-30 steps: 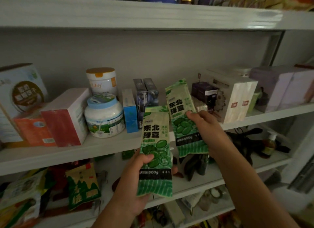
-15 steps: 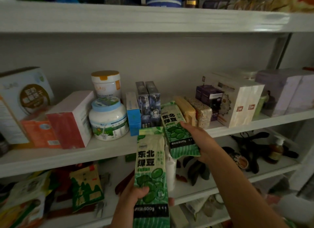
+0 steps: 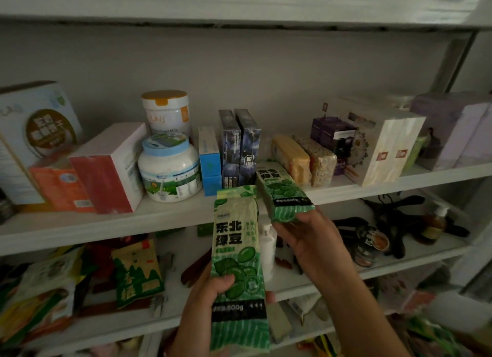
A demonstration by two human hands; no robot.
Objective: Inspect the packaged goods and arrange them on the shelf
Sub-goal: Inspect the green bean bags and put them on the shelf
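Since the earlier frame, the second mung bean pack [image 3: 282, 191] has been laid flat on the middle shelf [image 3: 106, 223], its far end pushed in beside the dark blue cartons [image 3: 241, 149] and the yellow grain brick [image 3: 291, 158]. Its near end overhangs the shelf edge and is gripped from below by the right hand [image 3: 310, 239], fingers clenched on it. The first mung bean pack [image 3: 238, 263] is held upright in front of the shelf by the left hand [image 3: 210, 292], fingers closed around its lower half

Dim light; white shelving [image 3: 106, 223] stands against a grey wall [image 3: 266, 72].
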